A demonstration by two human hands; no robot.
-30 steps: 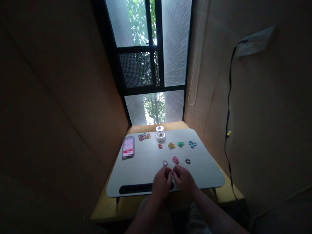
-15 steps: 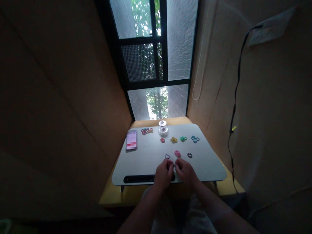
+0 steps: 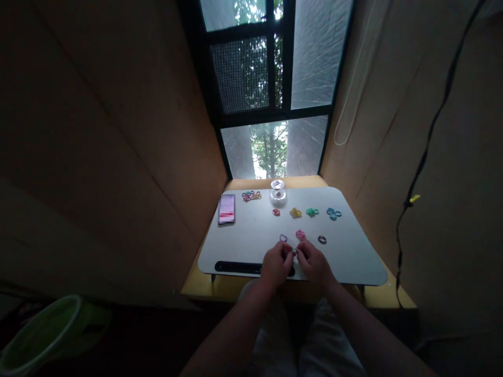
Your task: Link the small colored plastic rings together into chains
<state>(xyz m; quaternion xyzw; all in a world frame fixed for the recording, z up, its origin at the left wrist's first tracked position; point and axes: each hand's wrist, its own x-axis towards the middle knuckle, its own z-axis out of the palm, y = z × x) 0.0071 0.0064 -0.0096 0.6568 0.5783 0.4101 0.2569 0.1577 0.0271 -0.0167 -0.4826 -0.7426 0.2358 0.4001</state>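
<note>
Low over the front of the white lap table [image 3: 243, 246], my left hand [image 3: 277, 262] and my right hand [image 3: 314, 262] are close together, fingers pinched. Between their fingertips is a small pale green hair tie [image 3: 294, 250], mostly hidden. Just beyond the fingers lie a purple-and-white hair tie [image 3: 283, 238], a pink pile of hair ties [image 3: 301, 235] and a dark hair tie [image 3: 322, 240]. Farther back, a row holds red hair ties [image 3: 276, 212], yellow hair ties [image 3: 295, 213], green hair ties [image 3: 312, 212] and blue hair ties [image 3: 334, 213].
A mixed-colour pile of hair ties [image 3: 251, 196] is at the back left, beside an open clear round container [image 3: 278, 197]. A phone [image 3: 227, 209] with a lit, blurred screen lies left. A black slot [image 3: 236, 267] runs along the front edge. A green basket [image 3: 43, 335] stands lower left.
The camera view has shifted, so the table sits higher and farther right, and the green basket shows more. Both hands stay together at the pale green hair tie; the piles look unchanged.
</note>
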